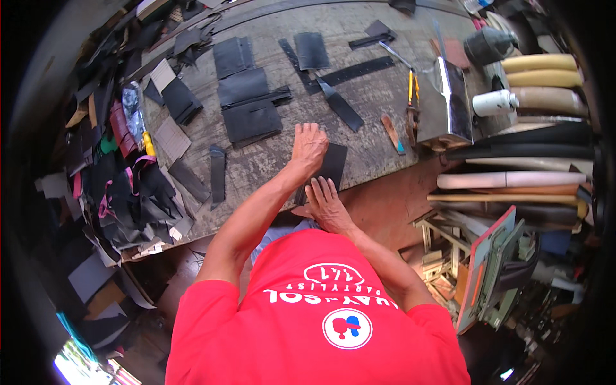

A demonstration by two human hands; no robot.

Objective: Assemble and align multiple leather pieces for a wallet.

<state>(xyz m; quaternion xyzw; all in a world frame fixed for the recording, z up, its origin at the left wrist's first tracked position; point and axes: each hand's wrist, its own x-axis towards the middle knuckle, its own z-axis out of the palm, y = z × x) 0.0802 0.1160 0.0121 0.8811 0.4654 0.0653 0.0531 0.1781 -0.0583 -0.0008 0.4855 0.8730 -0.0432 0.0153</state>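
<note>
Black sheet (335, 162) beside left hand (310, 146), under right hand (328, 204).

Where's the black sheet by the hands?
In the head view, the black sheet is near centre, at the table's near edge, right of the left hand and beyond the right hand.

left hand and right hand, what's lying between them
In the head view, a flat black sheet lies between the left hand and the right hand; the hands hide part of it.
</note>
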